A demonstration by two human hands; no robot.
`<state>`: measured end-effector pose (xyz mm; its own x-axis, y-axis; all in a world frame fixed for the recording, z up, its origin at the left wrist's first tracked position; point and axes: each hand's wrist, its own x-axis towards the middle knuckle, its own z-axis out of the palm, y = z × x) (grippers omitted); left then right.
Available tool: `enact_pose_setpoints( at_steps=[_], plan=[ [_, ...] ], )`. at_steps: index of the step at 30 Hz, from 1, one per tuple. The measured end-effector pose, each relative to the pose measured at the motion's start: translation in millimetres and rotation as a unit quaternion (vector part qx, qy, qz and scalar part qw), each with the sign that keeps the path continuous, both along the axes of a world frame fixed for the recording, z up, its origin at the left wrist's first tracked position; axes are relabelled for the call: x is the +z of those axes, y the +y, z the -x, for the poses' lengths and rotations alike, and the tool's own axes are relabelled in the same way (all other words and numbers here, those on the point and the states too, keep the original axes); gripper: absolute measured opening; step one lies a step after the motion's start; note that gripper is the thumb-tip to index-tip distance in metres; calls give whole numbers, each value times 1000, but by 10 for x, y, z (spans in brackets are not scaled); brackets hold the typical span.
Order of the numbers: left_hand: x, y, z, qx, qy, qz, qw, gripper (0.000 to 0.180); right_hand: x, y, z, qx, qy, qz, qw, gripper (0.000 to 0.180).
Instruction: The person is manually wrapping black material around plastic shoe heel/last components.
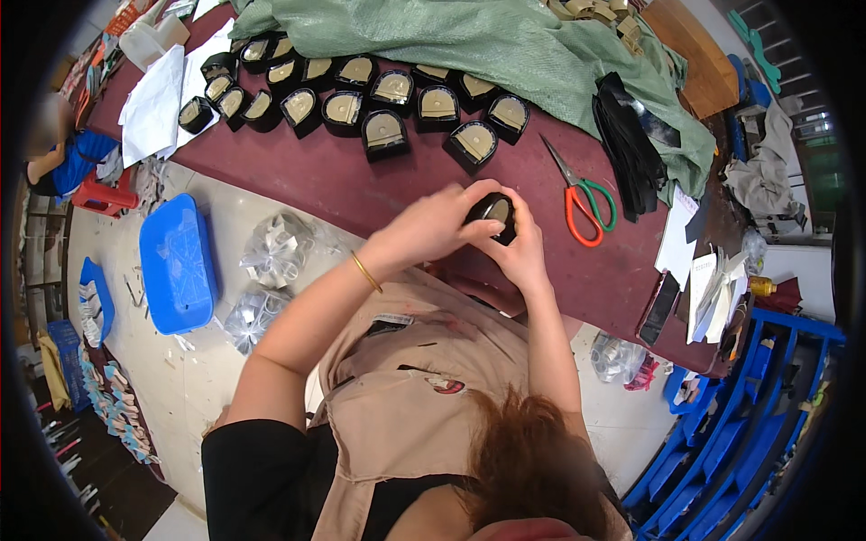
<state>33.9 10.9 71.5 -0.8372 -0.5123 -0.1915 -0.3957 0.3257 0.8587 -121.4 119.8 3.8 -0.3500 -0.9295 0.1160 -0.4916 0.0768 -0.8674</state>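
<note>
Between my two hands, just above the table's near edge, is a black block with a beige, rounded top, like a shoe heel. My left hand grips it from the left, its thumb across the near side. On the other side, my right hand wraps its fingers round the block. Part of the block is hidden by my fingers. Several similar black heels stand close together on the dark red table, beyond my hands. Their beige faces point up.
Scissors with red and green handles lie right of my hands, beside black strips. Green cloth covers the table's far side. A phone lies at the right edge. On the floor at left is a blue bin; blue racks stand at right.
</note>
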Motion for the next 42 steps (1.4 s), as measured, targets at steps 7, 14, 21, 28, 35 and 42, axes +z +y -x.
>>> enact_pose_setpoints(
  at_steps=[7,14,21,28,35,42],
  plan=[
    [63,-517,94,-98,81,203,971,23,142,-49,-103,18,124,11,992,77],
    [136,-640,207,-101,-81,79,988,12,123,-86,-123,67,174,13,982,78],
    [-50,-451,131,-18,-26,166,986,13,113,-86,-115,66,176,5,982,76],
    [-473,24,-208,165,185,-78,966,36,102,-85,-75,72,172,5,982,78],
    [-456,-88,-242,33,204,130,970,78,700,-369,257,147,81,-59,984,26],
    [-565,-72,-110,21,161,153,975,75,927,-819,189,309,259,-141,904,12]
  ],
)
